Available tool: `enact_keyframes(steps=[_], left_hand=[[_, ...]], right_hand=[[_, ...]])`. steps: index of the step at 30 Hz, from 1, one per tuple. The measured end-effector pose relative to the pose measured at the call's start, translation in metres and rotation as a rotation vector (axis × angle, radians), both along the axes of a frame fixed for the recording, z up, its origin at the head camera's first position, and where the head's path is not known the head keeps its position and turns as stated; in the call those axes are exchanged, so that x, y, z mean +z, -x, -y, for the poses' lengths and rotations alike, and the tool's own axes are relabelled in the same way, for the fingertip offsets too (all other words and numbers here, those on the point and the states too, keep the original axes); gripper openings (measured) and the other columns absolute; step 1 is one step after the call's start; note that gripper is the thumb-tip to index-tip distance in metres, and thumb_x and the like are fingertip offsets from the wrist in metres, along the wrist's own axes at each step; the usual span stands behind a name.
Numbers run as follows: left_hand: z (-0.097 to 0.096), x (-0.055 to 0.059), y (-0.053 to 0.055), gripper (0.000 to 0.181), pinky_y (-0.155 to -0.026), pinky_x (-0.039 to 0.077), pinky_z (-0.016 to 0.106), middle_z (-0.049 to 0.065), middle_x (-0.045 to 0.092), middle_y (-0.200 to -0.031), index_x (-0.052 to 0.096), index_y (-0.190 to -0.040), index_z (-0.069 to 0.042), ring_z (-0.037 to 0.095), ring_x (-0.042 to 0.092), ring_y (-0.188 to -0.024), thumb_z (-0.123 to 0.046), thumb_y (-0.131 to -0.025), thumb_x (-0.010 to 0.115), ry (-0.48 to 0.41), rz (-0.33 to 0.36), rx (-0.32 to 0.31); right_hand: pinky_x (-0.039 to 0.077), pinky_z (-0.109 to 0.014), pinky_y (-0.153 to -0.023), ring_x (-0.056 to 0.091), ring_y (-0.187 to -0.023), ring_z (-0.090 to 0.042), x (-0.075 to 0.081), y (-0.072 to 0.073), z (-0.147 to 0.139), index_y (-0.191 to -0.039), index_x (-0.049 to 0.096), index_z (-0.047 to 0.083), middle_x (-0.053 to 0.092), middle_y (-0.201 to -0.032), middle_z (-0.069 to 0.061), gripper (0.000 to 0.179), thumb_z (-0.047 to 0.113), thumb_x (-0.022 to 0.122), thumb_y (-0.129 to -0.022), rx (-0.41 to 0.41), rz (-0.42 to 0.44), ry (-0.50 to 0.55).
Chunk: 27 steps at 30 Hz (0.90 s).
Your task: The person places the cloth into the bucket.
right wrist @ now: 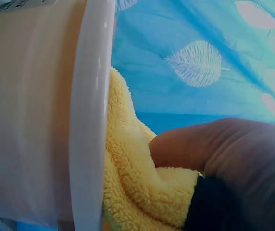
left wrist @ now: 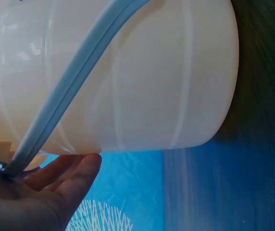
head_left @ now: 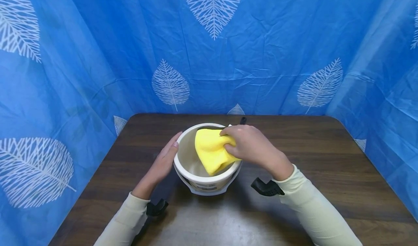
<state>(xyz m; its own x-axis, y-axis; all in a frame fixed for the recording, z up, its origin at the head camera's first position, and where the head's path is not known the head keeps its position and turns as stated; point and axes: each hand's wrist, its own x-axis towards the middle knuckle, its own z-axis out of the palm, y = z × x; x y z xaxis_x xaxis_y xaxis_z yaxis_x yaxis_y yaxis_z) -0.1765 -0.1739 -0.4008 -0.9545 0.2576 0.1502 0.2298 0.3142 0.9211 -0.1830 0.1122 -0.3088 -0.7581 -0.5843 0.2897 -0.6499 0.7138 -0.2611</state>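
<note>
A cream plastic bucket [head_left: 186,159] stands upright on the table, its pale handle [left wrist: 70,91] hanging down the outside. My left hand [head_left: 164,161] rests against the bucket's left side, thumb by the rim. The left wrist view shows its fingers [left wrist: 82,180] fairly straight, touching the outer wall. My right hand [head_left: 248,144] pinches a fluffy yellow cloth [head_left: 210,150] between thumb and fingers at the right of the bucket's mouth. The cloth hangs partly inside, over the rim [right wrist: 92,115]. Part of the bucket's inside is hidden behind the cloth.
Dark wooden table [head_left: 137,137] under the bucket, with blue leaf-print sheeting [head_left: 261,50] behind and at both sides. A small black piece [head_left: 243,120] shows just beyond my right hand; its kind is unclear. Black wrist mounts [head_left: 267,187] sit on both forearms.
</note>
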Motion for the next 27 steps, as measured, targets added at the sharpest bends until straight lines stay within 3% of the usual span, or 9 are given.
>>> enact_keyframes(steps=[19,27], left_hand=[[0.001,-0.001,0.001,0.055,-0.122,0.013,0.054,0.017,0.022,-0.166,0.021,-0.160,0.000,0.033,0.018,-0.153,-0.027,-0.113,0.025,-0.016,-0.013,-0.005],[0.001,0.000,0.000,0.055,-0.121,0.012,0.055,0.018,0.021,-0.166,0.020,-0.160,-0.001,0.034,0.016,-0.153,-0.029,-0.113,0.025,-0.002,-0.007,-0.006]], right_hand=[[0.056,-0.041,-0.086,0.067,-0.093,-0.024,0.003,0.002,0.012,-0.117,0.075,0.007,0.075,-0.110,-0.006,0.030,0.016,0.075,-0.088,-0.004,0.053,-0.088],[0.055,-0.040,-0.087,0.066,-0.093,-0.023,0.001,0.002,0.018,-0.120,0.075,0.008,0.074,-0.114,-0.006,0.032,0.017,0.076,-0.089,-0.009,0.114,-0.117]])
